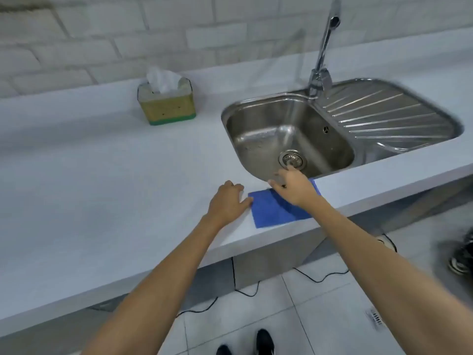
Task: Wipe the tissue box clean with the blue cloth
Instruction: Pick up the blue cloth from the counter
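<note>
A yellow-green tissue box (167,105) with white tissue sticking out of its top stands at the back of the white counter, near the brick wall. The blue cloth (273,210) lies flat at the counter's front edge, just in front of the sink. My left hand (227,199) rests palm down on the counter, its thumb touching the cloth's left edge, fingers slightly curled, holding nothing. My right hand (294,187) hovers over the cloth's right half with fingers spread, empty. The tissue box is far from both hands, up and to the left.
A steel sink (256,134) with a drainboard (389,111) and a tall tap (323,55) lies right of the box. The white counter (89,175) stretches left. Below are floor tiles, black cables (243,290), my shoes and another shoe (463,257).
</note>
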{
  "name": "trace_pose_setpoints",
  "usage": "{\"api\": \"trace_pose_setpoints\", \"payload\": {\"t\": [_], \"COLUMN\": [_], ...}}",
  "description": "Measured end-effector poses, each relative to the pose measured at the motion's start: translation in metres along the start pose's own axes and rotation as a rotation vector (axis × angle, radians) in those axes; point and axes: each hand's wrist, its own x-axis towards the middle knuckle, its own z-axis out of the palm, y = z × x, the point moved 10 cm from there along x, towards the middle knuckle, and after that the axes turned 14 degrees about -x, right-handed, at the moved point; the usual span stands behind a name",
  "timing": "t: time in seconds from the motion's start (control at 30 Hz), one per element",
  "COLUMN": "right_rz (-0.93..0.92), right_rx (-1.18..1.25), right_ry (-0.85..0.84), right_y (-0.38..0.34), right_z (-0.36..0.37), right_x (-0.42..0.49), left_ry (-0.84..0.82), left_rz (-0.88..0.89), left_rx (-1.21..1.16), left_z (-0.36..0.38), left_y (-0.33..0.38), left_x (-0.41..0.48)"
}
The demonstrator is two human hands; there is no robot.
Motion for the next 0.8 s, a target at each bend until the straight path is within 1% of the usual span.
{"api": "trace_pose_setpoints", "payload": {"t": [0.1, 0.17, 0.2, 0.27, 0.33, 0.4, 0.47, 0.53, 0.6, 0.63, 0.7, 0.73, 0.8], "right_rz": [0.019, 0.016, 0.013, 0.025, 0.079, 0.124, 0.202, 0.325, 0.393, 0.39, 0.322, 0.265, 0.17], "right_rx": [-0.037, -0.049, -0.054, -0.016, 0.092, 0.179, 0.344, 0.682, 1.098, 1.275, 1.541, 1.623, 1.71], "right_ry": [0.071, 0.102, 0.129, 0.2, 0.232, 0.237, 0.228, 0.159, -0.049, -0.173, -0.373, -0.435, -0.501], "right_y": [0.023, 0.033, 0.037, 0.042, 0.047, 0.046, 0.045, 0.042, 0.018, 0.001, -0.035, -0.051, -0.076], "right_z": [-0.007, -0.011, -0.014, -0.021, -0.022, -0.018, -0.015, -0.01, 0.006, 0.011, 0.013, 0.011, 0.006], "right_x": [-0.005, -0.008, -0.007, -0.007, -0.006, -0.003, 0.004, 0.013, 0.024, 0.027, 0.036, 0.042, 0.053], "left_ry": [-0.023, -0.044, -0.05, -0.043, -0.004, 0.064, 0.109, 0.141, 0.171, 0.189, 0.222, 0.24, 0.294], "left_rz": [-0.06, -0.121, -0.16, -0.251, -0.335, -0.343, -0.312, -0.276, -0.235, -0.221, -0.229, -0.244, -0.282], "left_rx": [0.037, -0.013, -0.096, -0.359, -0.641, -0.804, -0.894, -0.938, -0.947, -0.949, -0.974, -0.982, -0.955], "left_z": [0.017, 0.024, 0.026, 0.026, 0.022, 0.006, -0.013, -0.031, -0.049, -0.057, -0.07, -0.077, -0.092], "left_y": [0.007, 0.009, 0.008, 0.008, 0.014, 0.027, 0.045, 0.06, 0.072, 0.073, 0.067, 0.061, 0.042], "left_x": [0.006, 0.008, 0.01, 0.015, 0.017, 0.024, 0.031, 0.036, 0.04, 0.042, 0.045, 0.046, 0.05]}}
